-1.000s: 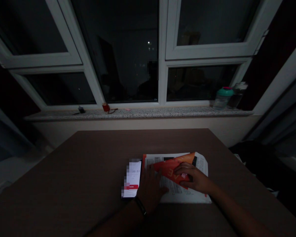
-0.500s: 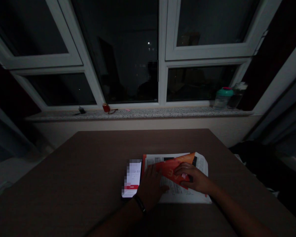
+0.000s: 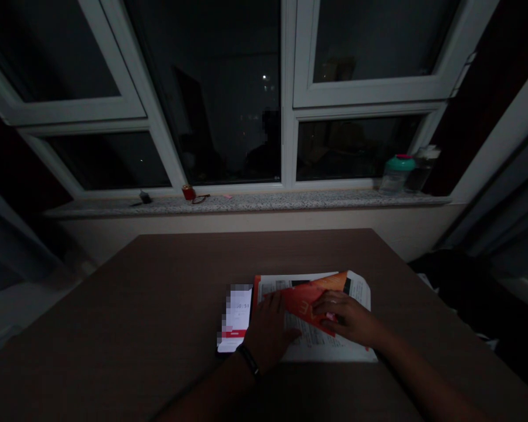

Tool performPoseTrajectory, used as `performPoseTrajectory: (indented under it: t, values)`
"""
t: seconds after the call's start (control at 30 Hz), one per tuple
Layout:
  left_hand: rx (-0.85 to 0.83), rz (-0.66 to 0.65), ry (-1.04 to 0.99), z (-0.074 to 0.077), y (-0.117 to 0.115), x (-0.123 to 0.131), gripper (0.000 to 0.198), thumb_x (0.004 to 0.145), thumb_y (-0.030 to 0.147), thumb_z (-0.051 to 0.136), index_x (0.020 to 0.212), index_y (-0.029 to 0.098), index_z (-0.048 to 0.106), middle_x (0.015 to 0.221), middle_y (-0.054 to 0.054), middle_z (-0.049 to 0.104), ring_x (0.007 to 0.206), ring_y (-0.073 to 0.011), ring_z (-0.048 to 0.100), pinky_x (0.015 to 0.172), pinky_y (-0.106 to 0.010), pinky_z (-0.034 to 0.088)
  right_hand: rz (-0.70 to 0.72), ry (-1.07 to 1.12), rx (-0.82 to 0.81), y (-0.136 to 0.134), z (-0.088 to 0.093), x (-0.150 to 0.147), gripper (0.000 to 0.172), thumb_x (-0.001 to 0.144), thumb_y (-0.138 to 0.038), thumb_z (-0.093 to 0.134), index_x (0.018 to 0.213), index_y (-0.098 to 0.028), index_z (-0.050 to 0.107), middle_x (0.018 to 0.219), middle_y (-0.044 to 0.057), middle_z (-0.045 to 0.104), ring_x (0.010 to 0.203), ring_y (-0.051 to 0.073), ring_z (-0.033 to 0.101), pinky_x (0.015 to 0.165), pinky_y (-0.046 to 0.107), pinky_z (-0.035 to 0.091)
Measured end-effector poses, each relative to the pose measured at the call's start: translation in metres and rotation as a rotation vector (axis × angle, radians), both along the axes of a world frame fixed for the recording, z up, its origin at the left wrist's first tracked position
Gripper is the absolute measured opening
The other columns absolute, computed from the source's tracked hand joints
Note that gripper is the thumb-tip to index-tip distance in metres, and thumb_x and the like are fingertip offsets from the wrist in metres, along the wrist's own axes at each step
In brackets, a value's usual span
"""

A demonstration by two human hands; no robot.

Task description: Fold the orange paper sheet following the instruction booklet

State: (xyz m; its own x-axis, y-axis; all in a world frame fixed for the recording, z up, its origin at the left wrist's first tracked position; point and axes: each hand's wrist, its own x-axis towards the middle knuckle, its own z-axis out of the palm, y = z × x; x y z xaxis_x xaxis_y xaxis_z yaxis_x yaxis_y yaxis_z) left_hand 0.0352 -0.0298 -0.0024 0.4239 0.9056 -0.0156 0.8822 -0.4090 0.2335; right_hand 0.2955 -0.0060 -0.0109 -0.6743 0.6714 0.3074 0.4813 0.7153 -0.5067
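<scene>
Left hand (image 3: 268, 334) lies open and flat on the orange paper (image 3: 308, 305), which sits on a printed sheet (image 3: 321, 346), lower centre of bench (image 3: 158, 281). Right hand (image 3: 347, 319) has fingers together on it, clamping unclear. Lit phone (image 3: 234, 317) just left.

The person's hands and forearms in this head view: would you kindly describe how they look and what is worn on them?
The left hand and right hand are bare, without gloves. A narrow dark wristband circles the left wrist; none shows on the right. The forearms show no sleeves, though they fade into shadow.
</scene>
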Motion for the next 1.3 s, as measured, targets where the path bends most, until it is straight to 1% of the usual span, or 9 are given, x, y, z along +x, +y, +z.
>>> performPoseTrajectory:
  t: [0.17,0.33,0.53,0.7,0.8,0.9,1.0,1.17,1.3]
  values:
    - [0.014,-0.014,-0.012,-0.004,0.002,-0.002,0.074,0.088,0.048,0.066,0.147,0.012,0.038,0.154,-0.018,0.036,0.142,-0.0362,0.032,0.115,-0.053,0.027,-0.003,0.002,0.010,0.000,-0.001,0.000,0.018,0.092,-0.028,0.063,0.109,-0.024,0.069,0.112,0.008,0.072,0.109,0.024,0.064,0.103,0.045,0.044]
    - [0.045,-0.045,-0.046,-0.005,0.003,-0.006,0.071,0.088,0.054,0.064,0.144,0.016,0.043,0.152,-0.015,0.041,0.139,-0.0358,0.036,0.115,-0.051,0.027,-0.008,0.009,0.067,0.000,0.000,0.000,0.017,0.095,-0.028,0.059,0.108,-0.025,0.069,0.108,0.008,0.073,0.105,0.024,0.064,0.097,0.043,0.046]
    - [0.023,-0.054,-0.042,0.002,0.001,-0.005,0.077,0.083,0.061,0.066,0.143,0.015,0.046,0.151,-0.015,0.041,0.138,-0.0366,0.036,0.115,-0.051,0.027,-0.024,0.011,0.123,-0.002,0.004,0.000,0.018,0.096,-0.029,0.057,0.110,-0.025,0.068,0.108,0.008,0.072,0.105,0.025,0.064,0.096,0.045,0.047]
    - [-0.006,-0.067,-0.031,0.009,0.000,-0.005,0.074,0.084,0.059,0.067,0.143,0.019,0.048,0.152,-0.013,0.041,0.139,-0.0376,0.033,0.115,-0.054,0.027,-0.009,-0.014,0.100,-0.003,0.004,-0.001,0.021,0.094,-0.033,0.061,0.113,-0.026,0.067,0.112,0.008,0.071,0.108,0.025,0.062,0.097,0.046,0.046]
    - [0.002,-0.073,-0.031,0.008,0.001,-0.004,0.075,0.083,0.059,0.069,0.143,0.019,0.048,0.151,-0.013,0.042,0.139,-0.0388,0.034,0.114,-0.056,0.027,0.010,-0.023,0.075,-0.002,0.002,-0.001,0.025,0.092,-0.035,0.065,0.115,-0.026,0.066,0.114,0.008,0.070,0.109,0.025,0.061,0.099,0.047,0.045]
    - [0.009,-0.071,-0.027,0.005,0.001,-0.003,0.076,0.082,0.058,0.070,0.143,0.019,0.047,0.152,-0.014,0.039,0.140,-0.0395,0.032,0.114,-0.057,0.028,0.006,-0.016,0.062,-0.001,0.001,-0.001,0.025,0.091,-0.035,0.066,0.114,-0.026,0.067,0.115,0.008,0.070,0.109,0.025,0.061,0.101,0.047,0.043]
    - [0.013,-0.077,-0.019,0.005,0.000,-0.002,0.078,0.082,0.056,0.071,0.144,0.018,0.045,0.154,-0.014,0.037,0.140,-0.0392,0.032,0.115,-0.056,0.028,-0.006,-0.015,0.055,0.000,-0.001,0.000,0.025,0.090,-0.035,0.067,0.113,-0.026,0.067,0.115,0.008,0.070,0.110,0.025,0.060,0.101,0.046,0.043]
    - [0.003,-0.075,0.002,0.009,-0.001,-0.001,0.080,0.082,0.056,0.072,0.145,0.016,0.044,0.154,-0.015,0.037,0.140,-0.0396,0.032,0.115,-0.055,0.027,-0.011,-0.028,0.052,0.000,-0.002,0.001,0.025,0.090,-0.034,0.068,0.114,-0.026,0.067,0.116,0.008,0.070,0.112,0.026,0.060,0.101,0.045,0.043]
    - [0.015,-0.076,-0.007,0.005,0.000,-0.001,0.078,0.082,0.056,0.072,0.144,0.018,0.045,0.154,-0.013,0.037,0.139,-0.0384,0.033,0.115,-0.055,0.027,-0.009,-0.019,0.043,0.002,-0.005,0.001,0.024,0.090,-0.033,0.068,0.113,-0.025,0.068,0.116,0.008,0.070,0.112,0.026,0.059,0.100,0.045,0.044]
